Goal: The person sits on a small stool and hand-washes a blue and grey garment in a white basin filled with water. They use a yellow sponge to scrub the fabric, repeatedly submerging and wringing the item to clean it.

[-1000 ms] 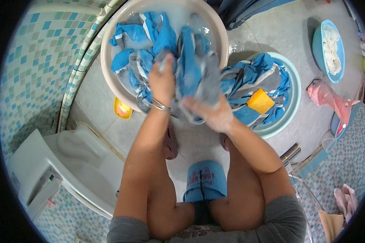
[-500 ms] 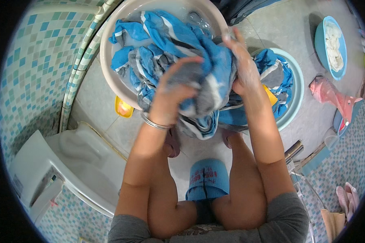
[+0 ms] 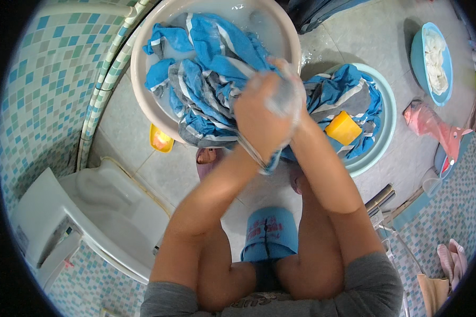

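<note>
A soaked blue, grey and white striped cloth (image 3: pixel 209 87) fills much of the large pale pink basin (image 3: pixel 138 79), in cloudy water. My left hand (image 3: pixel 262 108) and my right hand (image 3: pixel 291 87) are pressed together at the basin's near right side, closed on a bunch of this cloth. Both are smeared by motion, and their fingers are partly hidden. More of the striped fabric lies in a light blue basin (image 3: pixel 389 124) to the right. A yellow soap bar (image 3: pixel 344 128) rests on that fabric, beside my right forearm.
A yellow soap dish (image 3: pixel 161 139) stands on the tiled floor left of my feet. At lower left is a white toilet fixture (image 3: pixel 100 195). A blue basin of white cloth (image 3: pixel 435 61) and a pink plastic bag (image 3: pixel 426 121) are at right. I sit on a blue stool (image 3: pixel 269 232).
My hands were apart with cloth bunched between them; now they have come together, the left moving up and right. The soap bar in the light blue basin shows more fully.
</note>
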Motion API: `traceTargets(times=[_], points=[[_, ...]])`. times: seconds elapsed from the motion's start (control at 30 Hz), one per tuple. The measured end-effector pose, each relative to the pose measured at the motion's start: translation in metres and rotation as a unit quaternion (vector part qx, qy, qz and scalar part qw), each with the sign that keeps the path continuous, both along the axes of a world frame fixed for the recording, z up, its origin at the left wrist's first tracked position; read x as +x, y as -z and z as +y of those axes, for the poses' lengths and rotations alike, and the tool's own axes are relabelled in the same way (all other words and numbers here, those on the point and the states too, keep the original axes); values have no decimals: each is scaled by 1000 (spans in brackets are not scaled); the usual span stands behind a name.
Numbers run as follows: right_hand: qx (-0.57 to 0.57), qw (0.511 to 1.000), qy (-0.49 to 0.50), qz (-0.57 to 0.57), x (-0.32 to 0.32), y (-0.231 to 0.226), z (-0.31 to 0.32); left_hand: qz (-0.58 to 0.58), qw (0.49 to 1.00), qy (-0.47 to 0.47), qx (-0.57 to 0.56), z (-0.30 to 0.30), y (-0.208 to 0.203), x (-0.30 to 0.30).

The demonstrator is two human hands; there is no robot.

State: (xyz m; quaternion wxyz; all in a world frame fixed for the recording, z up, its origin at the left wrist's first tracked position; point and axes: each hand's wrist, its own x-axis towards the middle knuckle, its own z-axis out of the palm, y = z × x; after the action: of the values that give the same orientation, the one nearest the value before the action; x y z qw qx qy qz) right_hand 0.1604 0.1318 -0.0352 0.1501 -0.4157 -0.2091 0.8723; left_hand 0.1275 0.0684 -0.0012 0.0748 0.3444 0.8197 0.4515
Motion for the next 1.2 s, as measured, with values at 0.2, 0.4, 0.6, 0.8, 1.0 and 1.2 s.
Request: traceTargets(times=[0.2, 0.4, 0.6, 0.8, 1.0, 1.2], points=[[739, 646, -178, -67, 46, -12, -8, -156, 974, -96, -130, -34, 42, -102], [575, 768, -235, -157, 51, -20, 44, -137, 902, 120, -391, -76, 22, -87], [315, 879, -301, -193, -1, -1, 31, -85, 924, 49, -371, -73, 36, -91], [13, 994, -104, -37, 2, 34, 32, 6, 998, 0, -58, -37, -15, -50], [206, 978, -43, -7, 5, 76, 10, -84, 993, -51, 60, 15, 14, -35], [-6, 998, -22, 66, 5, 59, 26, -26, 997, 57, 44, 0, 11, -37]])
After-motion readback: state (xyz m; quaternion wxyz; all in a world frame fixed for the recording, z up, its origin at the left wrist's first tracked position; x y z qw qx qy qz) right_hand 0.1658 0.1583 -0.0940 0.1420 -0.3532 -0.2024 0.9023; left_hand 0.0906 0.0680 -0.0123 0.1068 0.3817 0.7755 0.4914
